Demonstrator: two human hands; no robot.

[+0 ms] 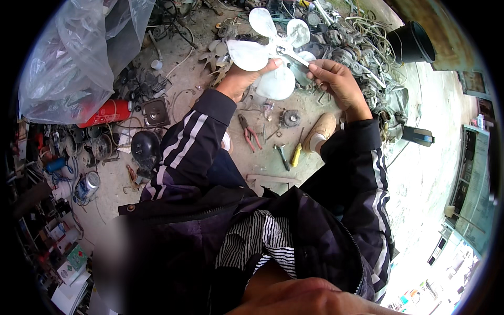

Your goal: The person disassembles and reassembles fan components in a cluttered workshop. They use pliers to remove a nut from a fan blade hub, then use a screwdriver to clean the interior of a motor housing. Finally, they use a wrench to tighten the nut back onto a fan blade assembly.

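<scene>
Head view here: a white fan blade point(274, 46) with five rounded paddles is held up over the concrete floor point(263, 164), a bit above centre in the picture. The left hand point(242, 79) has it gripped from the near side, thumb laid along a paddle close to the hub. The right hand point(336, 84) is pinching the outer end of what looks like a small metal wrench point(297, 58), and the wrench's other end sits at the hub. Can't tell from this angle if it's really seated on anything. Down on the floor between the feet there's a pair of red-handled pliers point(245, 127), a round motor part point(290, 118), a small hammer point(284, 158) with a dark handle, and a yellow-handled screwdriver point(296, 155) just beside it, near the tan shoe point(324, 126) on the right foot. Further left you've got a rectangular metal tray point(156, 111), a red cylinder point(116, 111) and a big clear plastic bag point(73, 68). Upper right is a messy heap of motor parts point(339, 55) and loose cables, with a black bucket point(415, 44) past it.
</scene>
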